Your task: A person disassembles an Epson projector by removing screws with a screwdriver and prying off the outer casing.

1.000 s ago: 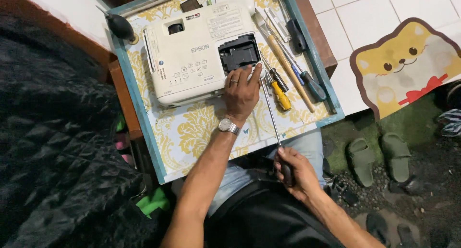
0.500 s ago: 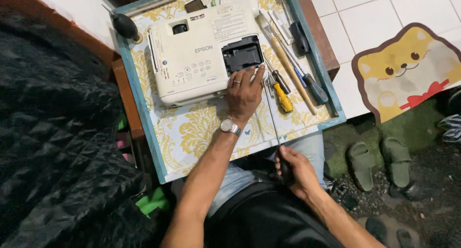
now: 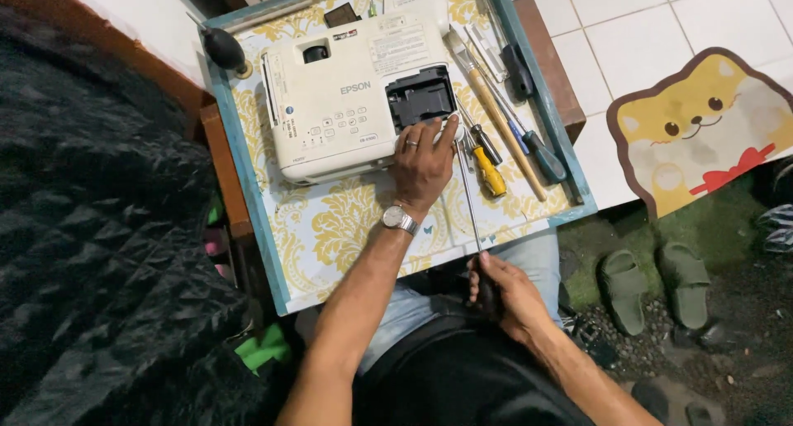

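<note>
Pinning the projector (image 3: 347,104) down with a flat, open left hand (image 3: 423,160) helps, while the right hand (image 3: 500,290) grips the long screwdriver (image 3: 467,195); I'd keep that shaft straight over the screw.

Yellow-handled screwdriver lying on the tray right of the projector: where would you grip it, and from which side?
Take the yellow-handled screwdriver by its thick yellow handle, the end nearer the person, probably coming from above with fingers across it. It lies flat on the tray, close between the long screwdriver held by the right hand and the other tools, so side approaches look crowded.
</note>
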